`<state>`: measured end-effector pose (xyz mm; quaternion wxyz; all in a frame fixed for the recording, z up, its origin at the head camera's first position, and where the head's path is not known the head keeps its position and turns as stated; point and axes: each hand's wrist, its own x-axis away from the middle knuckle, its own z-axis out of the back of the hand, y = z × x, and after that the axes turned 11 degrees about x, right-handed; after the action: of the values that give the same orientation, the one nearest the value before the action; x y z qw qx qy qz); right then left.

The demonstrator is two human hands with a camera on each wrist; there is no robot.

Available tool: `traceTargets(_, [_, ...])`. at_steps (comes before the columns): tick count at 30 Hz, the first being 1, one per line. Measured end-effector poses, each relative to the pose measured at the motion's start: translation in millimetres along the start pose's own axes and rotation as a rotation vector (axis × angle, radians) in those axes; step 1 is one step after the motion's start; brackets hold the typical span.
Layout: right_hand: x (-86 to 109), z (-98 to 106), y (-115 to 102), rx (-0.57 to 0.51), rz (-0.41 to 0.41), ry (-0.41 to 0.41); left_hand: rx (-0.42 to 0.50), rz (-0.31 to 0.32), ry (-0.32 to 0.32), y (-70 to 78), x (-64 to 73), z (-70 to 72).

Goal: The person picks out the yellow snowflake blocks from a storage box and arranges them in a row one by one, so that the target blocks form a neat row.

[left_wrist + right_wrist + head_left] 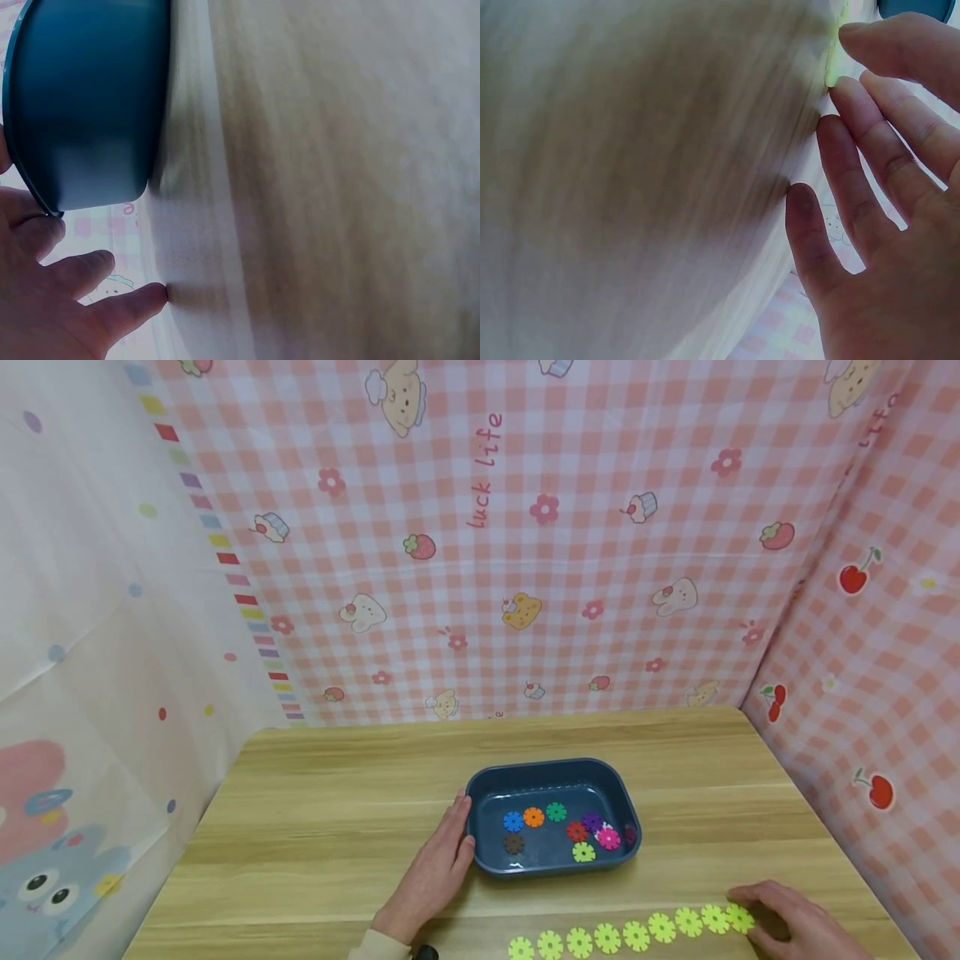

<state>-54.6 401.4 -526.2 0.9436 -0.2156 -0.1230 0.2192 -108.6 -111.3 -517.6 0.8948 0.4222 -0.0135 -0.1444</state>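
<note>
A dark blue tray [555,870] stands on the table with several small notched plastic discs inside, among them a blue disc [513,822], an orange disc [533,817] and a pink disc [609,837]. My left hand [438,860] rests against its left side, fingers extended and touching the rim; the left wrist view shows the fingers spread. In front of the tray runs a row of yellow-green discs [636,936]. At its right end my right hand [802,927] pinches the last yellow-green disc [739,919], which overlaps its neighbour. The other right fingers [804,206] reach the tabletop.
The wooden table [337,810] ends at a pink checked cloth [480,568] at the back. A white patterned cloth [97,610] hangs on the left, and another checked cloth [885,652] on the right. A small black object [427,952] shows beside the left sleeve.
</note>
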Motion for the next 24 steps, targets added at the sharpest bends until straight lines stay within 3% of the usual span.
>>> traceTargets(3, [1.3,-0.2,-1.8,0.004,0.019,0.017,0.0,-0.007,0.003,-0.3,0.4,-0.1])
traceTargets(8, [2.2,6.0,-12.9,-0.026,-0.038,0.038,0.002,-0.01,0.004,-0.8,0.1,-0.2])
traceTargets(10, [0.6,8.3,-21.4,0.0,-0.064,0.103,0.002,-0.006,0.003,-0.8,-0.4,-0.3])
traceTargets(15, [-8.8,11.7,-50.0,0.171,-0.075,0.35,-0.005,0.007,-0.002,-0.9,-1.5,-0.8])
traceTargets(20, [-25.8,18.6,-81.4,0.186,-0.115,0.403,-0.008,0.007,-0.003,-0.5,-1.1,-0.7])
traceTargets(24, [-41.3,21.6,-100.6,0.165,-0.076,0.444,-0.01,0.004,0.0,-0.2,-0.7,-0.5])
